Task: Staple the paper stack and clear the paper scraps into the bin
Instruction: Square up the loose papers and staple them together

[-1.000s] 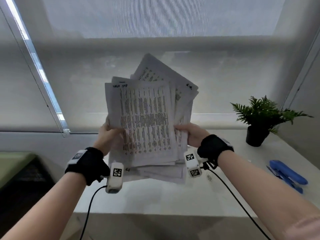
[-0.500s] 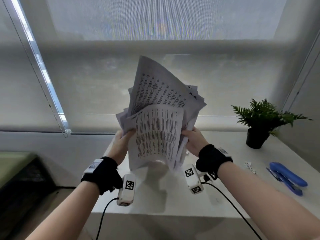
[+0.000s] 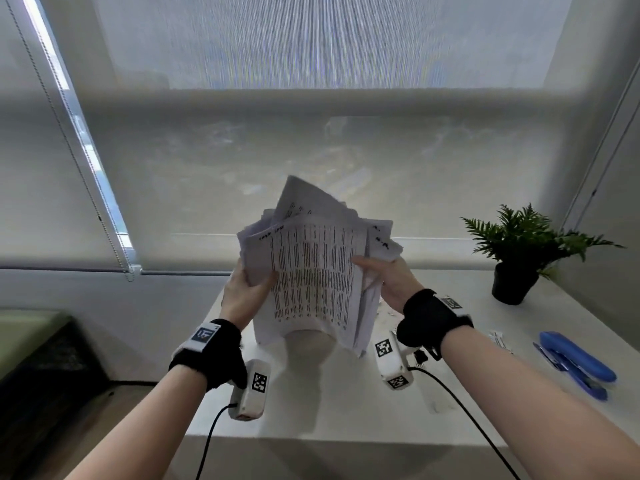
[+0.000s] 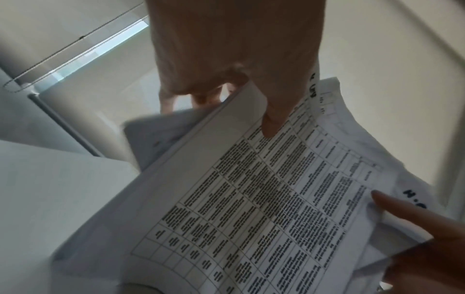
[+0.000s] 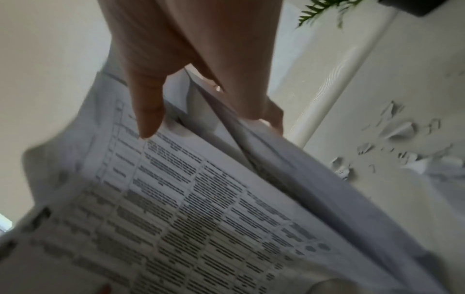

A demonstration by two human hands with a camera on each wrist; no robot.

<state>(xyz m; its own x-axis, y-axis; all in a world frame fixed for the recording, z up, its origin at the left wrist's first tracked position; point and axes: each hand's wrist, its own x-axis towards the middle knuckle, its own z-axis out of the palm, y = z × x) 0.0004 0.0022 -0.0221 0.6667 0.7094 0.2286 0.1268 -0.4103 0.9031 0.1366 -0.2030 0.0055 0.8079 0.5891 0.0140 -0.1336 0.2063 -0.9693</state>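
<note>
A loose stack of printed sheets [image 3: 313, 271] stands upright, its bottom edge on the white table [image 3: 346, 403], pages fanned and uneven at the top. My left hand [image 3: 247, 285] grips its left edge, thumb in front [image 4: 273, 121], fingers behind. My right hand [image 3: 384, 275] grips the right edge the same way, thumb on the printed page [image 5: 148, 119]. The stack [image 4: 264, 199] fills both wrist views [image 5: 201, 208]. Small torn paper scraps [image 5: 400, 131] lie on the table to the right; a few scraps [image 3: 498, 339] show in the head view. A blue stapler [image 3: 576, 363] lies at the table's right.
A potted green plant [image 3: 519, 258] stands at the back right of the table. Roller blinds cover the window behind. A dark bin-like container [image 3: 41, 368] sits low at the left, beside the table's left edge.
The stack has come down from mid-air to stand on the table, and its sheets are drawn closer together. Both hands still hold its sides, now lower.
</note>
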